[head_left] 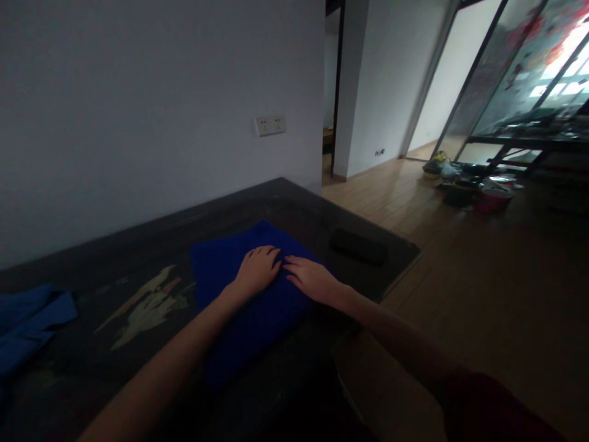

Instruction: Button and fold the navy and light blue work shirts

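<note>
A dark blue folded cloth (230,294) lies on a dark glass-topped table (138,245). My left hand (257,269) rests on top of the cloth with its fingers lying flat and slightly curled. My right hand (313,279) lies flat on the cloth just to the right, fingers stretched out toward the left hand, nearly touching it. Neither hand holds anything.
Another blue cloth (27,322) lies at the table's left edge. A small black object (359,245) sits near the table's right corner. A white wall with a socket (270,125) is behind. Wooden floor, bowls and clutter (478,190) and glass doors are to the right.
</note>
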A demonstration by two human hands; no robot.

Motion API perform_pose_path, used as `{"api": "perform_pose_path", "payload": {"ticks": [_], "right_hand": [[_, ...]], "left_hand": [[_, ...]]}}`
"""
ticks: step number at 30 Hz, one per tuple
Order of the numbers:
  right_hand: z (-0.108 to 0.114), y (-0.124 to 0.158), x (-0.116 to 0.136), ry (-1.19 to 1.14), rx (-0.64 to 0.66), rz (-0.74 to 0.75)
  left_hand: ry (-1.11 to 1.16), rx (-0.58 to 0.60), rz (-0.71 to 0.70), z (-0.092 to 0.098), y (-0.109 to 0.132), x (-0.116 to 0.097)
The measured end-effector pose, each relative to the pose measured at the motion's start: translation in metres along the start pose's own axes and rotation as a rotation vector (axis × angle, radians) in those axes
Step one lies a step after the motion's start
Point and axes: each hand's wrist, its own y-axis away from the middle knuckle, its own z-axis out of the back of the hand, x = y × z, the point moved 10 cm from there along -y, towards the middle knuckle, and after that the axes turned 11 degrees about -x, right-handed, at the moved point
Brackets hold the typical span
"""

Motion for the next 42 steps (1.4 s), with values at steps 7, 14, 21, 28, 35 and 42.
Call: {"api": "perform_pose_path", "payload": {"ticks": [7,14,21,28,35,42], "right_hand": [[-0.031,0.018,-0.028,0.158,0.057,0.049],[-0.028,0.03,-0.035,0.113,0.016,0.048],[-0.02,0.009,-0.046,-0.048,0.1,-0.056],[-0.019,-0.11,-0.009,-0.029,-0.119,0.043],[-0.125,-0.184,-0.047,0.095,0.091,-0.076],[-0.152,-0.183,-0.077,0.146,0.12,-0.001]], "left_hand": [[0.022,0.088,0.093,-0.027,0.066,0.022],[0.15,-0.14,0.106,0.001,0.07,0.023],[0.366,-0.116,-0.079,0.049,0.098,0.0],[0.454,0.188,-0.271,0.036,0.14,-0.018],[0.454,0.213,-0.227,0.024,0.144,-0.017],[0.573,0.259,-0.168,0.02,0.145,-0.012]]}}
